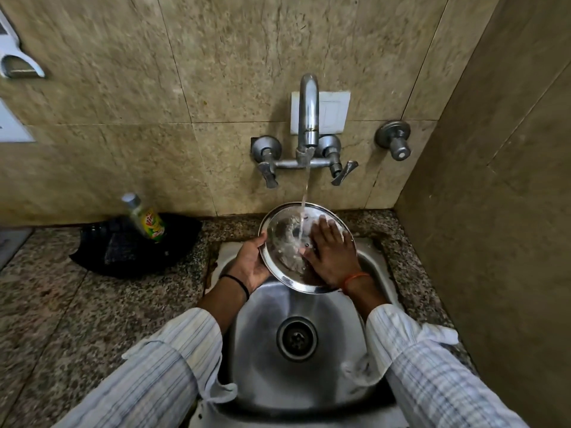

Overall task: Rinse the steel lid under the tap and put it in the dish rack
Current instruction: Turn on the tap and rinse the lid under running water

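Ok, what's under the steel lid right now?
The sink basin lies below the steel lid, its drain visible nearer the person. The basin's back part is hidden by the lid.

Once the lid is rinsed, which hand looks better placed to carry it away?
The left hand, probably. It already grips the lid by its rim, while the right hand lies flat on the lid's face under the water, rubbing rather than holding. No rack is in view.

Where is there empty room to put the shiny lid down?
Bare counter lies left of the sink, below the black tray holding a bottle. The right strip by the wall is narrow. No dish rack shows.
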